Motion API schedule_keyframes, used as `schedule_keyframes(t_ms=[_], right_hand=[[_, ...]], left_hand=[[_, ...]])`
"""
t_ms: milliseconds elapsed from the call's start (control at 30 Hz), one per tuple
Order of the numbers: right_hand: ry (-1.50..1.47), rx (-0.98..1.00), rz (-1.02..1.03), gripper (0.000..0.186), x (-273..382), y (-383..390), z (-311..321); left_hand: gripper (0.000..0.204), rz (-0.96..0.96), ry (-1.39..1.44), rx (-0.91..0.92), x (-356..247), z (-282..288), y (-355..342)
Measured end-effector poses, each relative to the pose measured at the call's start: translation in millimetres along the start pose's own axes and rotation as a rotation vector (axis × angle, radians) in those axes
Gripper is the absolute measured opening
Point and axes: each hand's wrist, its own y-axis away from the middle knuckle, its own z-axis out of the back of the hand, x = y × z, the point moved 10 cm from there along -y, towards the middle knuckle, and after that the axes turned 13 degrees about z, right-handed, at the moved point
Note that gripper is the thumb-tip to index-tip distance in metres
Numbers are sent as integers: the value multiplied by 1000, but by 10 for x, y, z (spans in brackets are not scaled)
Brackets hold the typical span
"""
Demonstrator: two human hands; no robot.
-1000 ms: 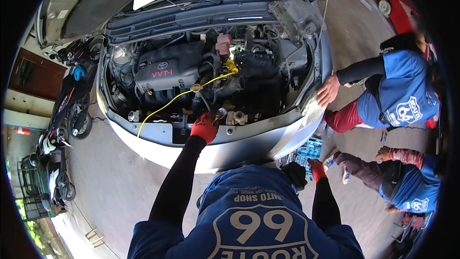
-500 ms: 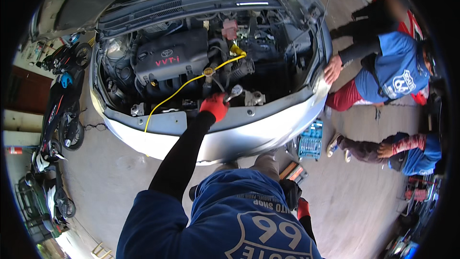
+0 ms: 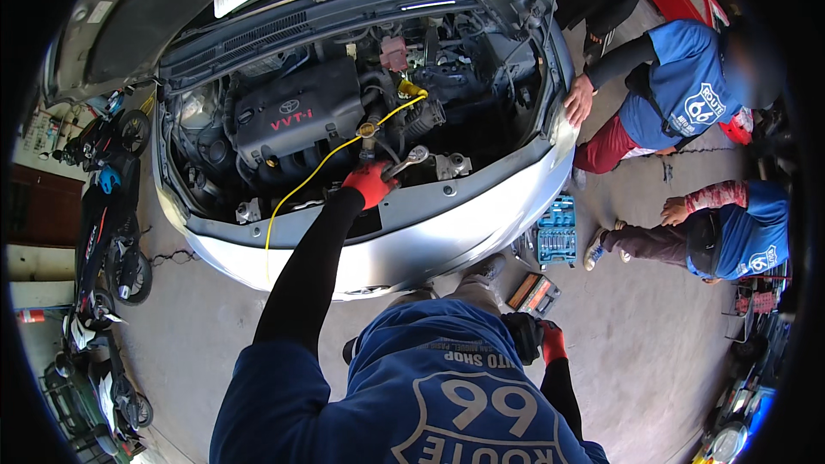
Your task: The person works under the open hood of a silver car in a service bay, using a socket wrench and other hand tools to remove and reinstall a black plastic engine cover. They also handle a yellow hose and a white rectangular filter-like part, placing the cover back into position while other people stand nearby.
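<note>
My left hand (image 3: pixel 368 186), in a red glove, is closed around the handle of a ratchet wrench (image 3: pixel 418 155) over the front edge of the open engine bay. The round metal head of the wrench points right, away from my fist. A yellow cord (image 3: pixel 314 169) runs from a yellow piece (image 3: pixel 412 88) in the bay, past a gold-coloured cap (image 3: pixel 368 130), and down over the silver bumper (image 3: pixel 387 249). Low at my right side, my right hand (image 3: pixel 553 342), also red-gloved, is beside a black waist pouch (image 3: pixel 522 335); its fingers are largely hidden.
A black engine cover (image 3: pixel 296 107) fills the bay's left half. On the floor lie a blue socket set case (image 3: pixel 557 232) and an orange-and-black box (image 3: pixel 533 294). One person's hand (image 3: pixel 579 101) rests on the car's right corner; another person (image 3: pixel 730 228) stands nearer. Motorcycles (image 3: pixel 112 198) line the left.
The view has shifted, so the car sits slightly further left. My right hand has come up and shows more. The nearer co-worker's hand has lifted off their leg.
</note>
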Motion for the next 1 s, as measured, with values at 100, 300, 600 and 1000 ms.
schedule_keyframes(t_ms=[100,300,600,1000], right_hand=[[8,77,29,21,171,-285,-195],[272,8,188,31,559,-662,-266],[419,397,56,46,940,-1411,-700],[672,954,958,41,2816,-280,-3414]], left_hand=[[57,-32,67,-74,99,61,145],[42,-22,316,-610,461,318,1094],[28,299,853,-201,826,-974,2328],[30,406,783,-284,1118,-715,2517]])
